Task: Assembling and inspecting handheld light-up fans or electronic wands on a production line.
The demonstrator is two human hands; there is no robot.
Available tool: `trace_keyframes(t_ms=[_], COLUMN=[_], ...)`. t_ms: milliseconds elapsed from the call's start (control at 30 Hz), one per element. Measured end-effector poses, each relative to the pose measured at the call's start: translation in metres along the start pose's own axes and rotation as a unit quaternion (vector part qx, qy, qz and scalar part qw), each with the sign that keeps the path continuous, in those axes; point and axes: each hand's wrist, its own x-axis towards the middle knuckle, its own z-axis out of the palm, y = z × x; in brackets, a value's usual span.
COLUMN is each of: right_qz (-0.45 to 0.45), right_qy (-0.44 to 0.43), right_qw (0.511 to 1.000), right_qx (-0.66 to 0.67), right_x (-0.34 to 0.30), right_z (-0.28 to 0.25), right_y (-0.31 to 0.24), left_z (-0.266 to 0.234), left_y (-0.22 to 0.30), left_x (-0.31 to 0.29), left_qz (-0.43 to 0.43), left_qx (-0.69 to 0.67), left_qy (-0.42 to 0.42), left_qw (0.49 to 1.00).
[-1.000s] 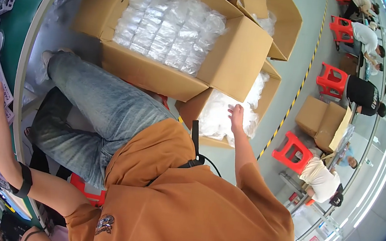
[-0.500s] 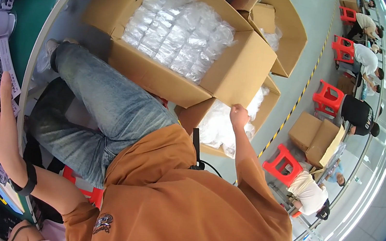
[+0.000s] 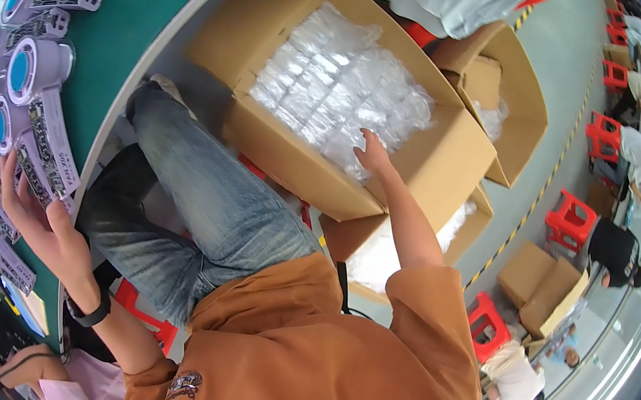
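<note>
Lavender plastic devices with round turquoise discs [image 3: 23, 72] stand in an uneven row along the far left of a green counter [image 3: 130, 17], a strip of its surface lying between them and its curved pale edge. The left hand [image 3: 49, 233] is over the row's near part, fingers spread and slightly curled, just beside a device; whether they touch it I cannot tell. Bent legs in faded blue jeans [image 3: 214, 178] fill much of the space between the counter edge and a large brown cardboard box [image 3: 300, 167]. Above the box's contents, inside its raised flaps, the right hand [image 3: 375, 157] reaches in with fingers spread apart. Grey floor [image 3: 523, 227] runs farther right, crossed by yellow-and-black tape.

The devices' handles show exposed circuit boards; the counter looks smooth. Crinkled, shiny clear plastic bags [image 3: 311, 85] lie packed in rows in the box, and softer white wrapping [image 3: 386, 257] fills a lower carton.

Half a second ago the right fingers were bunched at the box's flap corner; now they are over the bags. The view has shifted, bringing more devices into sight.
</note>
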Motion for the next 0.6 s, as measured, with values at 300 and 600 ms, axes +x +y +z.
trace_keyframes(t_ms=[300, 600], right_qz=[-0.018, 0.128], right_qy=[0.045, -0.048], right_qw=[0.989, 0.988], right_qx=[0.138, -0.070], right_x=[0.150, 0.174], right_z=[0.089, 0.092], right_y=[-0.050, -0.096], left_z=[0.017, 0.010], left_y=[0.004, 0.001], left_x=[0.006, 0.001], left_qz=[-0.041, -0.046], left_qx=[0.009, -0.556], left_qy=[0.140, 0.327], left_qw=[0.989, 0.763])
